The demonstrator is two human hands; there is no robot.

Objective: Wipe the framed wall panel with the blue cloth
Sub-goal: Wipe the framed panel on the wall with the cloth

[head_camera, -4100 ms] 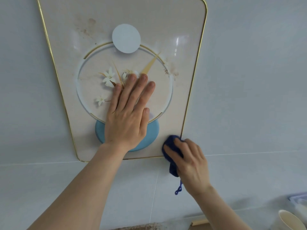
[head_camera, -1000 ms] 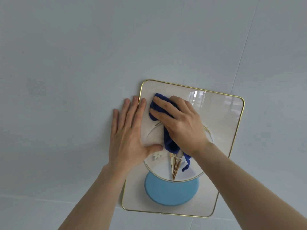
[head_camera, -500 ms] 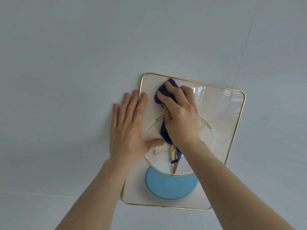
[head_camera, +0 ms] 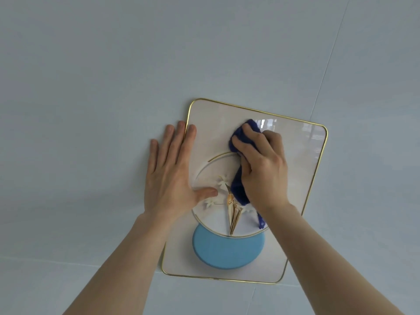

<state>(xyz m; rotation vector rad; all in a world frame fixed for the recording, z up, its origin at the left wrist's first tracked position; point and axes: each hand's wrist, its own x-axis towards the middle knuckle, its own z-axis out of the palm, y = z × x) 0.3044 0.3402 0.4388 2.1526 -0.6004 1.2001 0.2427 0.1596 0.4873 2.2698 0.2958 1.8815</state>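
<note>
From the head view, the only one we have, we see the framed wall panel hanging slightly tilted on a pale tiled wall, its thin gold rim running all the way round.

Our right hand presses the blue cloth flat against the panel's upper middle. The fingers are curled and clenched over the bunched cloth, with a loose tail hanging down toward 5 o'clock past the wrist.

Our left hand lies flat and released, holding nothing. Its palm straddles the rim at 9 o'clock, the fingertips on the wall and the thumb reaching onto the round motif.

We judge the cloth soft and light, so it will bunch or slip unless it is kept wadded under the palm. The panel looks glossy and stiff, since it throws back a window reflection at 1 o'clock. It probably swings on its hanger, so bracing it at the edge makes sense. The small flowers and stems near the centre may be raised and delicate, though we cannot tell.

The right side toward 3 o'clock and the blue disc at 6 o'clock lie uncovered, and the bare wall leaves open room all round. The dangling tail could snag on the stems.
</note>
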